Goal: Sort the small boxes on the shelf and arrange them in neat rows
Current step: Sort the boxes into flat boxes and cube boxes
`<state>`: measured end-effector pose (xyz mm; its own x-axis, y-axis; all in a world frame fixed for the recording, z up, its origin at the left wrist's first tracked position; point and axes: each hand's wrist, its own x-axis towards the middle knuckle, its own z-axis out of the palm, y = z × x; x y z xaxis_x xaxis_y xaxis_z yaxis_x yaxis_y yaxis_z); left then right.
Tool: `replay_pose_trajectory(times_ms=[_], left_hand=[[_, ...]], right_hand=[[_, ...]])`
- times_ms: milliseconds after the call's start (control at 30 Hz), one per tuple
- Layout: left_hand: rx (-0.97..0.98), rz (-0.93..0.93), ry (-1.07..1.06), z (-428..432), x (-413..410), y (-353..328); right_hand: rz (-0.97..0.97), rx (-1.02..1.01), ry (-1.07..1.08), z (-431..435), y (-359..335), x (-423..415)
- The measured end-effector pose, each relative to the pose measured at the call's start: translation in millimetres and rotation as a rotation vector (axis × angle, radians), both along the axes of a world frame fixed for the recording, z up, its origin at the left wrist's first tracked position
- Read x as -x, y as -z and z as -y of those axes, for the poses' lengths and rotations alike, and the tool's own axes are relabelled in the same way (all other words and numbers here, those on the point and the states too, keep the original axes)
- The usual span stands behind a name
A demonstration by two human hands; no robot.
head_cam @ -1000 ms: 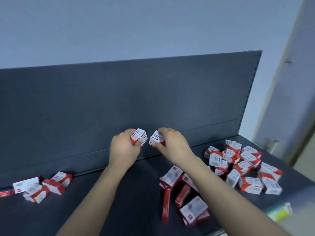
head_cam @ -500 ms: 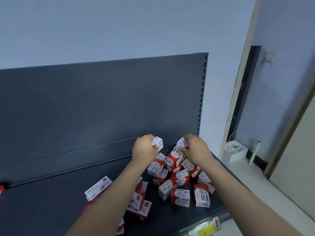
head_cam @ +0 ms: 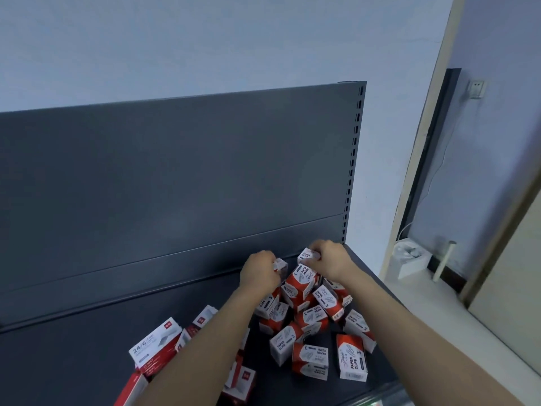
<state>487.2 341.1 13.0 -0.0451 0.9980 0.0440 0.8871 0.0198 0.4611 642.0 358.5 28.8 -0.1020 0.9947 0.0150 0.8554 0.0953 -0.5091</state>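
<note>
On the shelf [head_cam: 87,347], boxes [head_cam: 311,360] (labelled paper clips)

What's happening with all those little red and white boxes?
A person is sorting little boxes on a dark shelf. The left hand holds one small white box, and the right hand holds a paper clip box, both near the shelf's back right corner. Under them, red-and-white paper clip boxes lie in a jumbled pile. Flatter boxes marked 24/6 are scattered to the left. No neat row shows yet.
</note>
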Motion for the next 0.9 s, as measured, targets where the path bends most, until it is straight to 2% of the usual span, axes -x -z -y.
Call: replay_pose_trajectory(times_ms=[133,267,400,533,700,900], left_hand=[[0.032,0.021,0.055,-3,1,3],[-0.003,-0.048,0.058,4,4,-7],[-0.202,-0.147,0.024,24,23,-24],[-0.279,-0.226,-0.070,55,62,-41],[-0.241,-0.348,-0.239,101,131,-46],[-0.168,-0.348,-0.399,147,217,-43]], right_hand=[[-0.034,0.012,0.014,-2,2,1],[0.045,-0.087,0.048,4,-3,7],[0.056,-0.274,-0.021,13,-25,30],[0.020,-0.332,-0.146,27,-40,73],[0.016,-0.262,-0.303,55,-47,148],[0.080,-0.221,-0.470,86,-52,242]])
